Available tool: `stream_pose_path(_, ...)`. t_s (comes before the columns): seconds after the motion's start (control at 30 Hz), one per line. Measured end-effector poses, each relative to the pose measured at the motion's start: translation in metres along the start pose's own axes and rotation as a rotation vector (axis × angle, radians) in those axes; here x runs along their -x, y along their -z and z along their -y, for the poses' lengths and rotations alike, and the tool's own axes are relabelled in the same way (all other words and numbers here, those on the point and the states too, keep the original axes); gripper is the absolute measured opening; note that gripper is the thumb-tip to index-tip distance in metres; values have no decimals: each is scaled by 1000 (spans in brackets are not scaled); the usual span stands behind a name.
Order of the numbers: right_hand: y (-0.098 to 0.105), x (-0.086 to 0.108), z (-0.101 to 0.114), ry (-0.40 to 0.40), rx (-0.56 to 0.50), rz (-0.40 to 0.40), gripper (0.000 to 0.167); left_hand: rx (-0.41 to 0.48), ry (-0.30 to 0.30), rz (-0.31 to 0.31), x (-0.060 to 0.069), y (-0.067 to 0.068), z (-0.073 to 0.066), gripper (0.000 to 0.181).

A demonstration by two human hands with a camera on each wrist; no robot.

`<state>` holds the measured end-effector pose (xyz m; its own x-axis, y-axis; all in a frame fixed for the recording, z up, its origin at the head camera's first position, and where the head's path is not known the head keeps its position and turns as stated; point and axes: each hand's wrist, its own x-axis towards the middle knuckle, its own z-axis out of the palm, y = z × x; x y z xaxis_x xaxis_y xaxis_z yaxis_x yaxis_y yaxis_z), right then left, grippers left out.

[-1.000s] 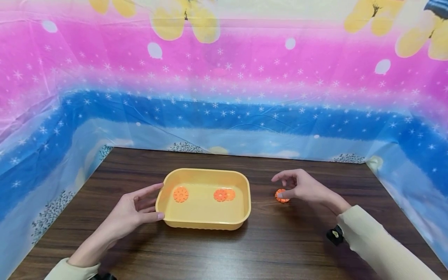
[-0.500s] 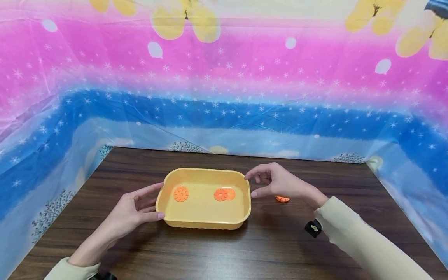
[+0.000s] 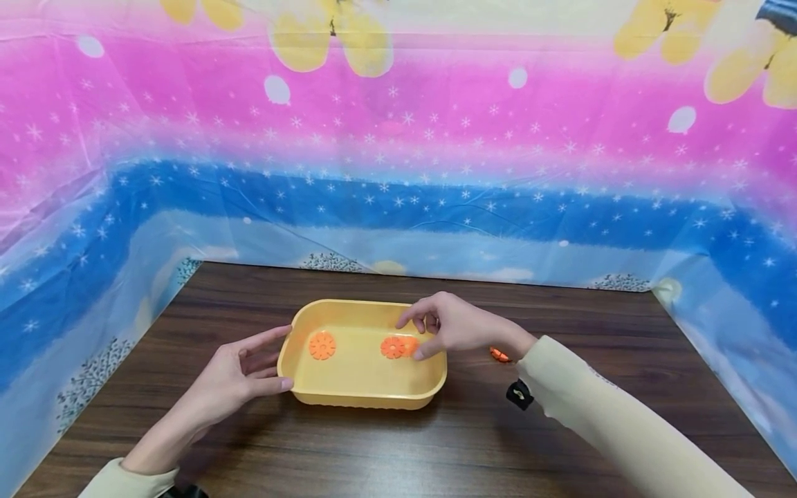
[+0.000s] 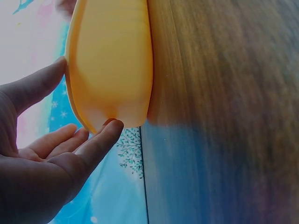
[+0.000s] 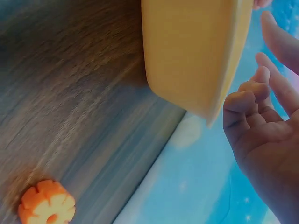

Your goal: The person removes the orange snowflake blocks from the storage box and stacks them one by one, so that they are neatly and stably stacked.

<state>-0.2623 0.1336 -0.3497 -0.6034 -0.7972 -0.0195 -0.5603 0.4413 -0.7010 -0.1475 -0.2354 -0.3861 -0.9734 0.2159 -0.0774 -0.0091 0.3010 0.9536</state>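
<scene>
seen from head and both wrists.
from the head: looking forward and down, farther off, across the yellow tray (image 3: 351, 377) at lower center to the printed cloth (image 3: 398, 145) above; from the left wrist: close, tipped sideways, facing the tray at upper center; from the right wrist: close, slanted, sharing the tray at upper center with both, and an orange piece (image 5: 46, 204) at lower left with the head view.
</scene>
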Motion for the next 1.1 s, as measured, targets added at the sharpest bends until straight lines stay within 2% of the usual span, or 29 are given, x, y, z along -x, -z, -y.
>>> stream_pose_path(0.37,-12,-33,-2,-32,48,80,44,11,0,9,-2,0,0,83)
stream_pose_path(0.6,-19,-48,-8,-51,119,121,42,7,17,3,-1,0,1,83)
stream_pose_path(0.83,-26,-57,-9,-98,172,153,42,4,19,-1,-1,0,3,83)
stream_pose_path(1.1,-33,-60,-6,-173,262,124,34,26,16,10,-1,0,3,83)
